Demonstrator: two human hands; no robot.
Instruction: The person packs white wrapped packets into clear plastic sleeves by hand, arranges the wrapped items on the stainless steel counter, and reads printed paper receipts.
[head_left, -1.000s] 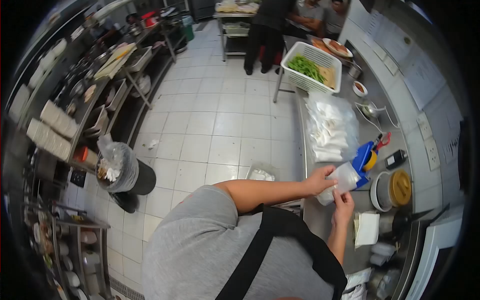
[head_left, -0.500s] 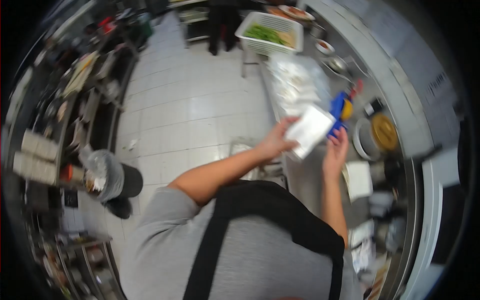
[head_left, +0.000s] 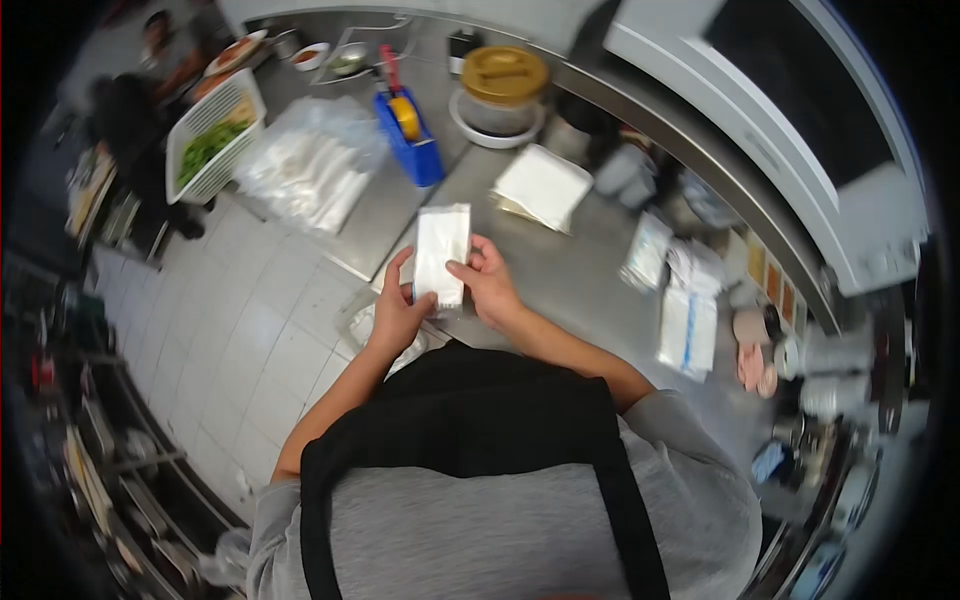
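Observation:
In front of my chest, both hands hold a flat white packet (head_left: 443, 240) with a clear plastic edge. My left hand (head_left: 397, 315) grips its lower left side, thumb on the front. My right hand (head_left: 488, 290) pinches its right edge, thumb across the face. Beyond the packet, a blue tape dispenser (head_left: 415, 155) with a yellow roll stands on the steel counter (head_left: 580, 290). A clear plastic bag (head_left: 315, 165) of similar white packets lies to its left. White square sheets (head_left: 543, 187) are stacked to the right.
A white basket (head_left: 215, 135) of greens stands at the far left, near a person in dark clothes (head_left: 135, 130). A tub with a gold lid (head_left: 503, 85) is at the back. More white packets (head_left: 688, 325) lie to the right, beside food containers (head_left: 770, 285).
My view has swung right toward the counter. My right hand, earlier apart beside the blue dispenser, now grips the packet along with my left. The packet is held more upright.

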